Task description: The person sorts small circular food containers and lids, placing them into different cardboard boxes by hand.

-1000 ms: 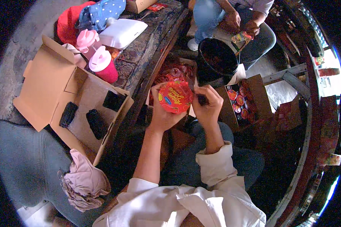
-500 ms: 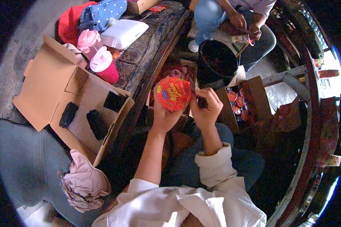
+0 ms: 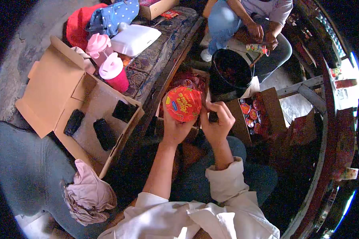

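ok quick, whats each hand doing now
Left hand: holding the red-topped container.
Right hand: fingers curled beside it; whether holding anything cannot be told.

The person wears an off-white, long-sleeved shirt (image 3: 167, 221) of soft, creased cloth, with loose flaps (image 3: 213, 219) hanging at the front and bright patches of light on it. The right sleeve (image 3: 226, 181) is turned back into a thick, wide cuff (image 3: 226, 169) on the forearm; the left sleeve (image 3: 152, 200) ends further up. The left hand (image 3: 178, 129) and right hand (image 3: 218, 121) are bare. Blue trousers (image 3: 259, 177), seemingly denim, show dimly in shadow.
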`<state>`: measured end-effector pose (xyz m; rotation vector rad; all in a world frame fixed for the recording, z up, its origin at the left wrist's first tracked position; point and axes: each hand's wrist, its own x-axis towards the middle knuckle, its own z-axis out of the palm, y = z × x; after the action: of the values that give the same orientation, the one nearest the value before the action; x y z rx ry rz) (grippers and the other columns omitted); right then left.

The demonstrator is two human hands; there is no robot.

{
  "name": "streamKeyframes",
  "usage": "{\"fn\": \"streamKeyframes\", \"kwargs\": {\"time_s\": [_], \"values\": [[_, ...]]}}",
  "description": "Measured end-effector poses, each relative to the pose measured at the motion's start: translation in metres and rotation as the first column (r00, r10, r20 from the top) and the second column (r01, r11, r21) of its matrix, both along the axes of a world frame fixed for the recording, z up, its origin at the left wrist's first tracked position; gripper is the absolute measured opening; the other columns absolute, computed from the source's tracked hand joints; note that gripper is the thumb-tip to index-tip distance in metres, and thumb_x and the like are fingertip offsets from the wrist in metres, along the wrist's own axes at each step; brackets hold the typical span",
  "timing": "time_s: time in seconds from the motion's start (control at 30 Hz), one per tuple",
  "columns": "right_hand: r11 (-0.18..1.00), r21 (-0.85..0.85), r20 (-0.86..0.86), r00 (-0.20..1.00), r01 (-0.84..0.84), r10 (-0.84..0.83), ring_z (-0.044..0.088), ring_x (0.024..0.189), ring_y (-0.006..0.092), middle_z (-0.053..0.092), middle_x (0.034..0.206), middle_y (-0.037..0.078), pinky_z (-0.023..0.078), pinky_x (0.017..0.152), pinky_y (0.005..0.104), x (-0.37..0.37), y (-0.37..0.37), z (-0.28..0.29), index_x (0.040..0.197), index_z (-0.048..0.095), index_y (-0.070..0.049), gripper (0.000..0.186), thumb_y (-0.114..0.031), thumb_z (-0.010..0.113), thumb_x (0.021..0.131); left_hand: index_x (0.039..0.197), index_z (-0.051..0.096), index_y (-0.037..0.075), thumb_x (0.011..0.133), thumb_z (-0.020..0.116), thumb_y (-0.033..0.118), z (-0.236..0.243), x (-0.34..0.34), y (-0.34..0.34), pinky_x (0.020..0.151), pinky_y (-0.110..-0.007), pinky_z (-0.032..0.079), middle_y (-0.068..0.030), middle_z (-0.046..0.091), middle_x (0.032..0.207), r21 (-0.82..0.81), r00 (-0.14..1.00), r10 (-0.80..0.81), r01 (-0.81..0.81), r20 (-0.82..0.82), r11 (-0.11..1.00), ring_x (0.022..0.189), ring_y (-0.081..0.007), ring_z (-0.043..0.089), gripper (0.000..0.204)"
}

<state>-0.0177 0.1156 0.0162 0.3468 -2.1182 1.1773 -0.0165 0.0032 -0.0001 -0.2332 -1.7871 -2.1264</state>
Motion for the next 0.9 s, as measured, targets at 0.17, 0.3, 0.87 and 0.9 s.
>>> {"fn": "streamKeyframes", "kwargs": {"time_s": [0.17,0.3,0.87,0.9], "values": [[0.999,0.016,-0.017,0.999,0.037,-0.037,0.060,0.069,0.0237,0.061,0.076,0.011,0.049,0.062,0.0290,0.001,0.000,-0.005,0.082,0.064,-0.006,0.028,0.007,0.062,0.057,0.116,0.031,0.003,0.066,0.070,0.004,0.002,0.003,0.000,0.087,-0.032,0.041,-0.0101,0.050,0.109,-0.025,1.000,0.003,-0.003,-0.013,1.000,0.102,-0.0185,0.050,0.064],[0.998,0.034,-0.054,0.997,0.054,-0.053,0.060,0.068,0.0234,0.061,0.075,0.010,0.048,0.060,0.0286,-0.001,-0.002,-0.004,0.082,0.064,-0.006,0.029,0.007,0.061,0.056,0.117,0.031,0.003,0.066,0.070,0.006,-0.003,0.002,-0.002,0.087,-0.032,0.040,-0.0104,0.050,0.109,-0.048,1.000,-0.002,0.003,0.019,0.999,0.101,-0.0192,0.051,0.064],[0.999,-0.045,0.072,0.997,0.031,-0.028,0.060,0.067,0.0229,0.061,0.074,0.010,0.048,0.062,0.0278,0.001,-0.002,-0.001,0.083,0.064,-0.005,0.027,0.007,0.062,0.058,0.114,0.033,0.004,0.067,0.068,0.004,-0.003,0.003,0.000,0.085,-0.030,0.041,-0.0080,0.049,0.107,0.050,0.995,-0.067,0.063,0.080,0.997,0.100,-0.0173,0.051,0.059],[0.997,-0.082,0.102,0.995,0.015,-0.007,0.061,0.069,0.0232,0.062,0.075,0.010,0.048,0.063,0.0279,0.000,0.002,-0.001,0.083,0.064,-0.004,0.026,0.007,0.063,0.059,0.114,0.034,0.004,0.067,0.069,0.004,-0.004,0.002,0.001,0.086,-0.030,0.041,-0.0078,0.049,0.107,0.029,0.996,-0.053,0.051,0.067,0.998,0.100,-0.0172,0.051,0.059]]}}
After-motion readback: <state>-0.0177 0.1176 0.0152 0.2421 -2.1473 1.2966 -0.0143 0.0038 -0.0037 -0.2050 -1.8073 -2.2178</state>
